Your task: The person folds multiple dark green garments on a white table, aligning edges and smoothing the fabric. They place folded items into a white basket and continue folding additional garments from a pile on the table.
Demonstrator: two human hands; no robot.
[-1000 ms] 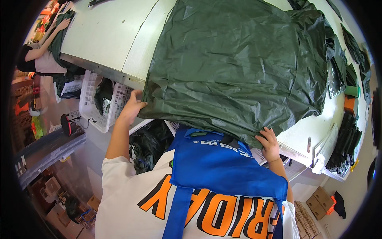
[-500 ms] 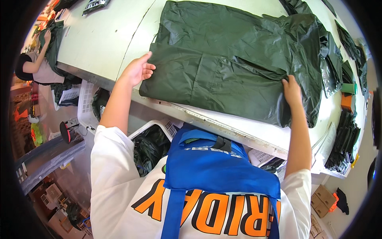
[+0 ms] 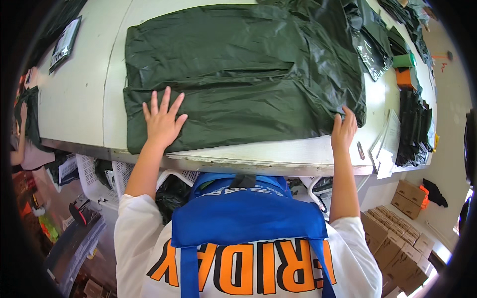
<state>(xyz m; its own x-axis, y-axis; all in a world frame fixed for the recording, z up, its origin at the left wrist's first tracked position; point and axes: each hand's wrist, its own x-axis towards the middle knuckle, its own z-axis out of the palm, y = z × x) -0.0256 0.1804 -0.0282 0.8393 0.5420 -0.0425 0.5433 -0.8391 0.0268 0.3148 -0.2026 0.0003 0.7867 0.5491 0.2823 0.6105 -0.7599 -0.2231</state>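
A dark green garment (image 3: 223, 109) of slick, thin fabric, like a raincoat, lies folded into a wide rectangle on the white table (image 3: 278, 154). A long crease runs across its middle, and its right end is bunched and wrinkled. My left hand (image 3: 163, 121) presses flat on the near left part of it, fingers spread. At the near right corner, my right hand (image 3: 344, 126) has its fingers bent around a bit of the cloth. The undersides of the fingers there are hidden.
A packed clear bag (image 3: 65, 44) lies at the far left. On the right are papers (image 3: 386, 141), a stack of dark packets (image 3: 413, 129), a green roll (image 3: 403, 60) and a small tool (image 3: 360, 150). White baskets (image 3: 92, 176) stand below the table edge. Another person works at far left.
My left hand has come down from beside the garment onto the cloth. My right hand has shifted to the near corner. The cloth's near part lies flatter, and the view has turned.
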